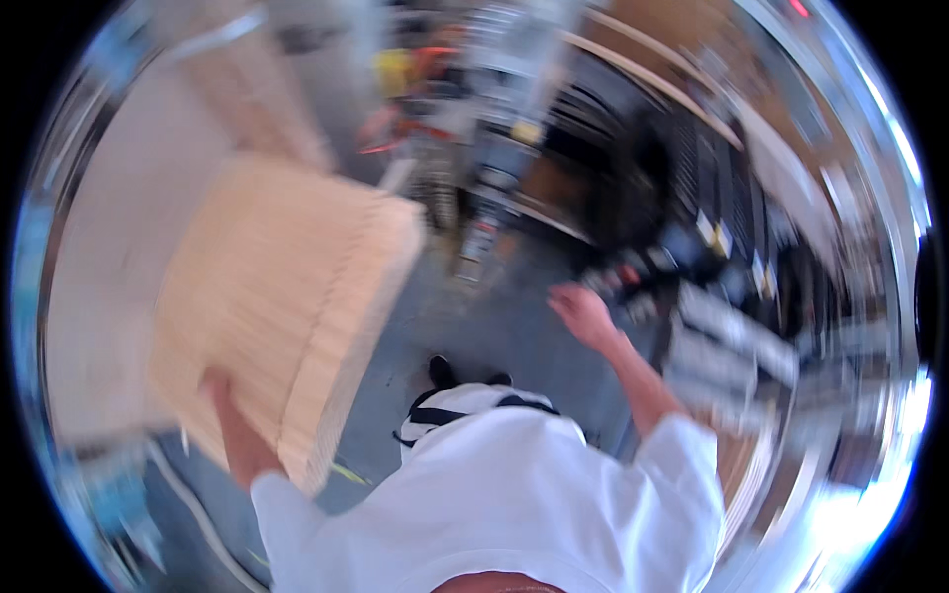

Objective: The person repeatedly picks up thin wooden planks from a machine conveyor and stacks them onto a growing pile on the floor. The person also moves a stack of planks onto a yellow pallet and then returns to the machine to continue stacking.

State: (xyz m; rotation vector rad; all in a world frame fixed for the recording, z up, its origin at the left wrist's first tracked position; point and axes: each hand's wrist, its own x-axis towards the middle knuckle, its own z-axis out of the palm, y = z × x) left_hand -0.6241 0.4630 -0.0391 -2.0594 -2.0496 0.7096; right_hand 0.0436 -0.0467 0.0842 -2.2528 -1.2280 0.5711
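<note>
Floor [524,341]: grey, running through the middle.
Wooden block [277,267]: big, pale and thick, at left, in front of a broad pale surface [109,247].
Shirt [494,484]: white, the wearer's, bottom centre.
Left hand [225,395]: against the wooden block's near part; blurred, grip cannot be told.
Right hand [585,316]: out above the floor, apart from the wooden block; grip too blurred to tell.

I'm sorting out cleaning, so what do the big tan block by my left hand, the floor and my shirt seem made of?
Tan block: probably bare wood, from its pale colour and streaks, though motion blur hides fine grain. Floor: perhaps concrete, dull grey with patchy marks. Shirt: soft matte white cloth, judging by its folds; fibre unclear.
</note>
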